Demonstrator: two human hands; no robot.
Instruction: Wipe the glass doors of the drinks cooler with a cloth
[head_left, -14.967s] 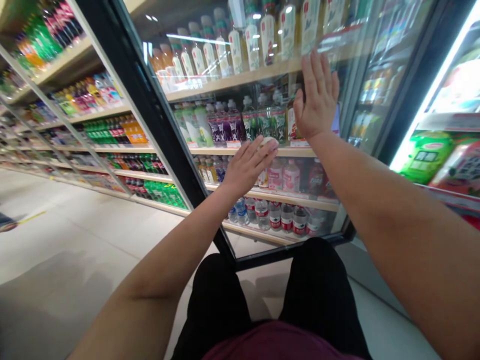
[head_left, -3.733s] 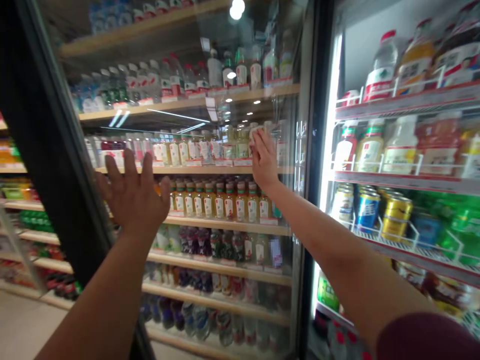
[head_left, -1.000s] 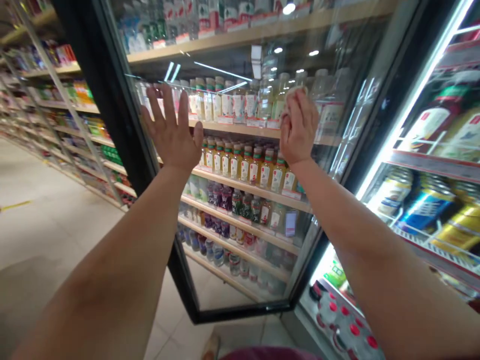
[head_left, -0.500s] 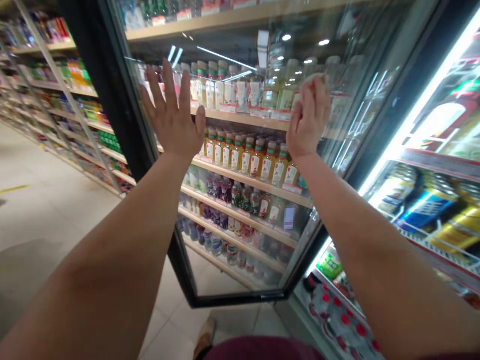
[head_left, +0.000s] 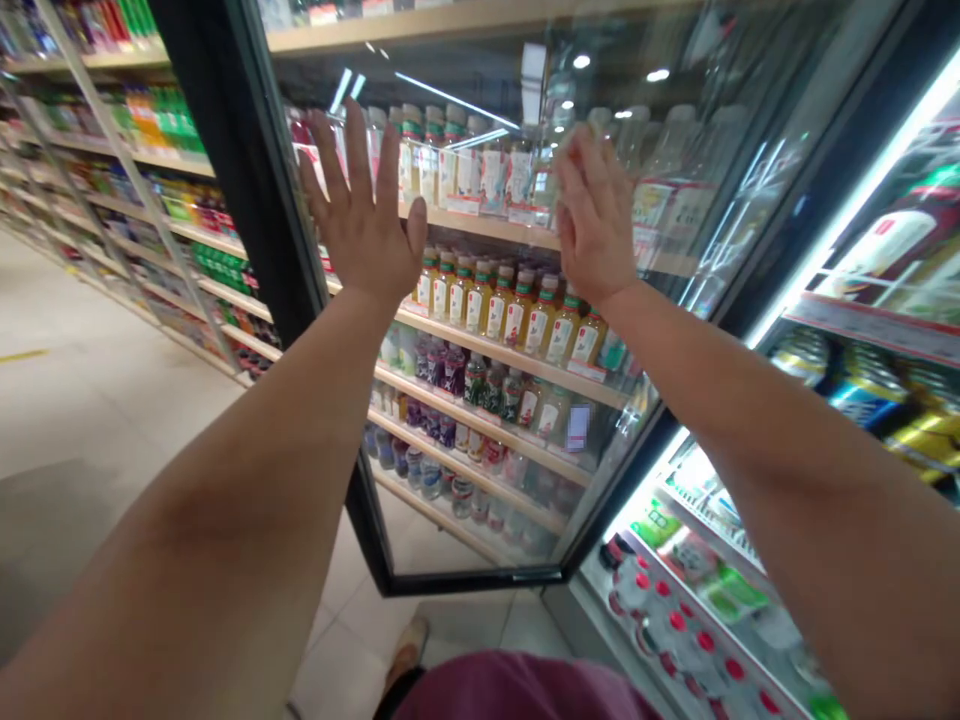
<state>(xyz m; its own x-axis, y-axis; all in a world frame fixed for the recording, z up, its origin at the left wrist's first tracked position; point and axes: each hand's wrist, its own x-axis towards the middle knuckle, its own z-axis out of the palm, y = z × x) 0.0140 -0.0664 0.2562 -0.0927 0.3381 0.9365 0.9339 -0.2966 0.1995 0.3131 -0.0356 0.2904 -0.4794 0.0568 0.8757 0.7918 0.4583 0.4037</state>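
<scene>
A glass cooler door with a black frame [head_left: 259, 190] stands swung open in front of me. My left hand [head_left: 369, 230] lies flat against the upper left of the glass, fingers spread and nothing in it. On the upper right of the pane, my right hand [head_left: 600, 225] has its fingers pressed together over a pale wiping cloth [head_left: 567, 152]. Only a little of the cloth shows past the fingers, and the rest is covered. Shelves with bottled drinks [head_left: 495, 310] are visible through the glass, along with ceiling-light reflections.
To the right is the lit cooler interior, with cans [head_left: 862, 385] and red-capped bottles [head_left: 679, 625] on its racks. Long store shelves [head_left: 142, 160] run along the left. Below are a tiled floor [head_left: 82, 400] and my shoe [head_left: 407, 645].
My right hand has slid left across the glass with the cloth. The left hand stays spread on the pane. The view has shifted slightly.
</scene>
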